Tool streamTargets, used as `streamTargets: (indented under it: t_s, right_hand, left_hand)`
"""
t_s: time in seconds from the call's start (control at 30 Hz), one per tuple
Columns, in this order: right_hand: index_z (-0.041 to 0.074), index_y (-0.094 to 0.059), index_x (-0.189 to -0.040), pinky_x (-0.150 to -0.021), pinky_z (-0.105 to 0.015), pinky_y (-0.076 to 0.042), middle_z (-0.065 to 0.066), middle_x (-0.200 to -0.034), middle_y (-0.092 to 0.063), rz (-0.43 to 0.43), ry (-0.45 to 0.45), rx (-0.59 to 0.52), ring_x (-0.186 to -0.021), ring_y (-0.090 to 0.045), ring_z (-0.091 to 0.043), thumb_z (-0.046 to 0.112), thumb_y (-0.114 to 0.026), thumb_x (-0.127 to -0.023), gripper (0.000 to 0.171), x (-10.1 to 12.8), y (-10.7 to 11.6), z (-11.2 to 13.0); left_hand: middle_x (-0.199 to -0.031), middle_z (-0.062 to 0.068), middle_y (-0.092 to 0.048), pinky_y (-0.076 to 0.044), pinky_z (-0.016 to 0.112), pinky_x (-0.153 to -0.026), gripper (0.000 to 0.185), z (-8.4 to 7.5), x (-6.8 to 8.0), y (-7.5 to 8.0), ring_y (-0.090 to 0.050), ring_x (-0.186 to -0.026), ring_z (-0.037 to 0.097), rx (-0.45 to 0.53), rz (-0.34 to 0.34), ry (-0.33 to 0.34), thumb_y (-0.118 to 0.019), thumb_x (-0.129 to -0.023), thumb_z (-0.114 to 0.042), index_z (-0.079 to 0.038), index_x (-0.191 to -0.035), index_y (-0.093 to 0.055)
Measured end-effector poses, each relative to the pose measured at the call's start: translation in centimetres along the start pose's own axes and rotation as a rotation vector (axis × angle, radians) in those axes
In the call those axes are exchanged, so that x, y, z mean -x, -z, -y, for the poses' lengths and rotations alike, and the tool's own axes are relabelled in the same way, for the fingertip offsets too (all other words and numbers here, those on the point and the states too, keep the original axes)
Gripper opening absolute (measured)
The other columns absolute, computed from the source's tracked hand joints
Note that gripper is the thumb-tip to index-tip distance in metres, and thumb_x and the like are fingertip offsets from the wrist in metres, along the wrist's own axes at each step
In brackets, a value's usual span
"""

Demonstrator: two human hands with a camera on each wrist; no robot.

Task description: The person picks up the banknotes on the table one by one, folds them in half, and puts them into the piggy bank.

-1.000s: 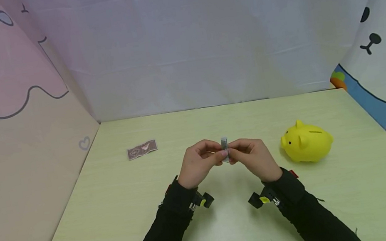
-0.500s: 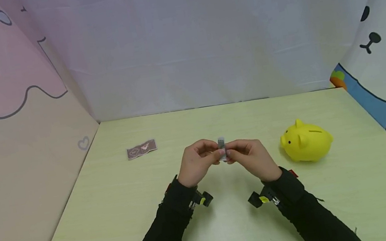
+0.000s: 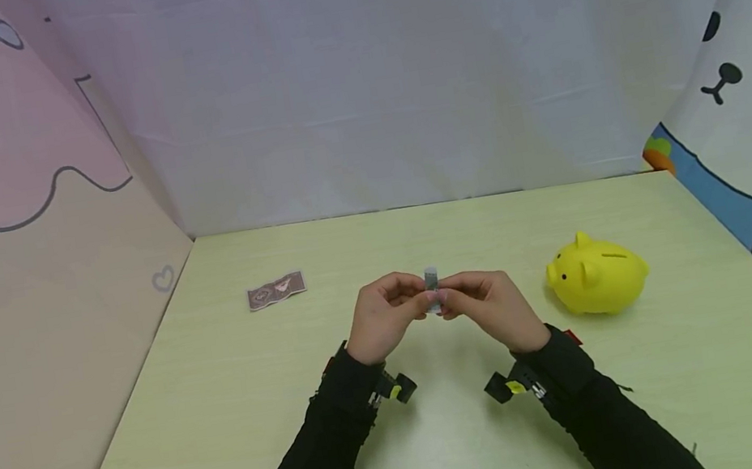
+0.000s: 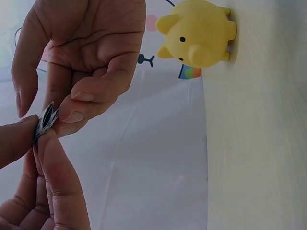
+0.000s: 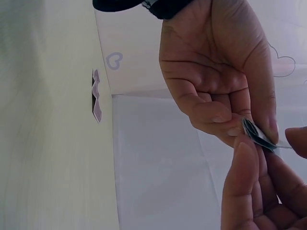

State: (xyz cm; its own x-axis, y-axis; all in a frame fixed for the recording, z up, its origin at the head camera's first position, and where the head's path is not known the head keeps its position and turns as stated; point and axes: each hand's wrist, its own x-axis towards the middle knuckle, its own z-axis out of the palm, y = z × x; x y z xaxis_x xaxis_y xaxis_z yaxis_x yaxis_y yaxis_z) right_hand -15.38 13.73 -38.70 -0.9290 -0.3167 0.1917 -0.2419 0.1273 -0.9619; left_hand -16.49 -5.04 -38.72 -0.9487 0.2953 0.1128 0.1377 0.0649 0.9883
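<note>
Pinching folded, layered paper strip (image 3: 431, 281) in left hand (image 3: 389, 317) and right hand (image 3: 495, 308), thumbs against curled fingers, above pale, smooth worktop (image 3: 192, 427); including, at left, wavy-creased brownish note (image 3: 277, 290) and, at right, rounded yellow piggy bank (image 3: 597, 280), slotted on top, hiding any contents.

A small greyish paper (image 3: 430, 278), folded into a narrow, layered strip, is held aloft between fingers (image 3: 422, 305).
</note>
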Motion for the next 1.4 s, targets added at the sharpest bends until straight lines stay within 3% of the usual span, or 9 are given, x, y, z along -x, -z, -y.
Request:
streamTargets:
  t_s: [0.13, 0.33, 0.43, 0.77, 1.03, 1.4]
  right_hand:
    - [-0.002, -0.071, -0.111, -0.078, -0.028, -0.059, -0.018, -0.098, -0.072, -0.025, 0.005, 0.004, -0.080, -0.067, -0.014, 0.015, -0.064, -0.096, 0.024, 0.10, 0.04, -0.15]
    - [-0.002, -0.071, -0.110, -0.077, -0.027, -0.058, 0.006, -0.095, -0.073, -0.085, 0.002, -0.011, -0.081, -0.068, -0.013, 0.013, -0.068, -0.093, 0.023, 0.19, 0.12, -0.32]
    - [-0.003, -0.070, -0.110, -0.076, -0.027, -0.058, 0.011, -0.091, -0.071, -0.103, -0.004, -0.009, -0.080, -0.067, -0.013, 0.013, -0.068, -0.092, 0.024, 0.19, 0.12, -0.28]
    - [-0.005, -0.069, -0.111, -0.077, -0.025, -0.057, 0.013, -0.088, -0.070, -0.103, 0.003, -0.024, -0.079, -0.066, -0.010, 0.011, -0.067, -0.093, 0.023, 0.23, 0.12, -0.26]
    - [-0.004, -0.070, -0.106, -0.076, -0.025, -0.057, 0.010, -0.087, -0.070, -0.109, 0.009, -0.011, -0.079, -0.066, -0.018, 0.012, -0.067, -0.093, 0.020, 0.19, 0.10, -0.31]
    - [-0.003, -0.070, -0.103, -0.074, -0.025, -0.056, -0.001, -0.087, -0.069, -0.122, 0.023, 0.022, -0.077, -0.064, -0.020, 0.011, -0.066, -0.094, 0.018, 0.13, 0.11, -0.30]
  left_hand:
    - [-0.092, 0.011, -0.069, -0.056, 0.027, -0.071, 0.016, -0.13, 0.07, -0.03, -0.067, -0.080, 0.030, 0.005, 0.008, -0.002, -0.070, -0.090, -0.006, 0.004, -0.102, -0.067]
    - [-0.088, 0.012, -0.070, -0.053, 0.026, -0.069, 0.016, -0.25, 0.16, -0.15, -0.064, -0.071, 0.010, -0.018, 0.038, -0.004, -0.070, -0.090, -0.009, 0.004, -0.099, -0.069]
    - [-0.088, 0.015, -0.071, -0.052, 0.025, -0.068, 0.015, -0.20, 0.19, -0.20, -0.063, -0.069, 0.008, -0.031, 0.052, -0.010, -0.070, -0.090, -0.010, 0.003, -0.098, -0.070]
    - [-0.089, 0.020, -0.071, -0.052, 0.025, -0.067, 0.013, -0.06, 0.19, -0.14, -0.064, -0.070, 0.009, -0.051, 0.077, -0.025, -0.070, -0.090, -0.008, 0.003, -0.097, -0.071]
    - [-0.086, 0.016, -0.073, -0.052, 0.026, -0.067, 0.012, -0.01, 0.18, -0.15, -0.065, -0.070, 0.009, -0.057, 0.087, -0.014, -0.070, -0.089, -0.008, 0.002, -0.096, -0.071]
    - [-0.092, 0.022, -0.072, -0.055, 0.032, -0.073, 0.016, 0.33, 0.13, -0.27, -0.068, -0.076, 0.015, -0.030, 0.110, 0.000, -0.069, -0.091, -0.009, 0.004, -0.100, -0.069]
